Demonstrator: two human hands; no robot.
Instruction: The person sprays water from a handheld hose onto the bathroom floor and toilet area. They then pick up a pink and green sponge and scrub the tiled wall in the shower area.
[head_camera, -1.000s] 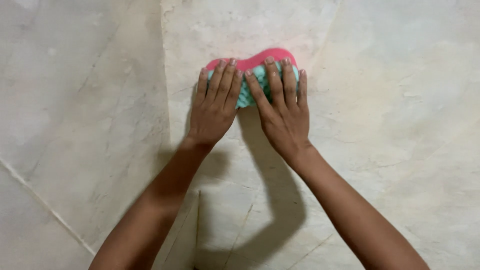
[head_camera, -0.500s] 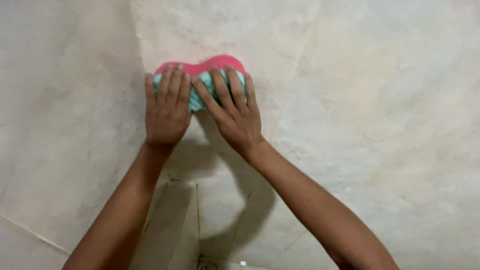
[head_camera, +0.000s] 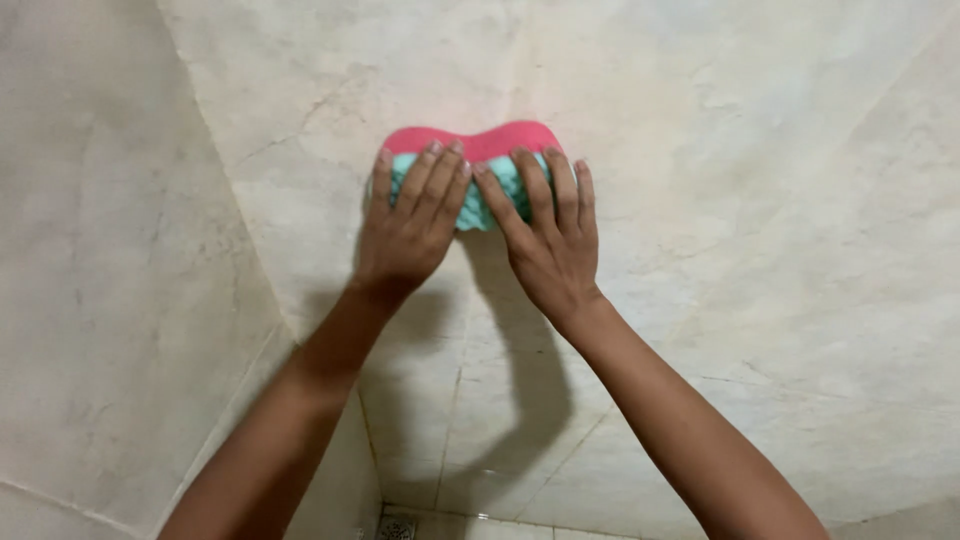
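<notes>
grip: left hand (head_camera: 408, 232) and right hand (head_camera: 550, 240) lay flat side by side on the pink-and-teal sponge (head_camera: 470, 150), fingers extended and close together, pressing it to the marbled wall tile (head_camera: 760, 200) | place: sponge sat just right of the wall corner | change: sponge and hands were further right than half a second earlier

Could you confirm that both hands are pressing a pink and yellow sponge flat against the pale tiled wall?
Not quite: the head view shows the sponge is pink and teal-green, not pink and yellow. The rest holds: the left hand and right hand both press it flat against the pale tiled wall.
</notes>
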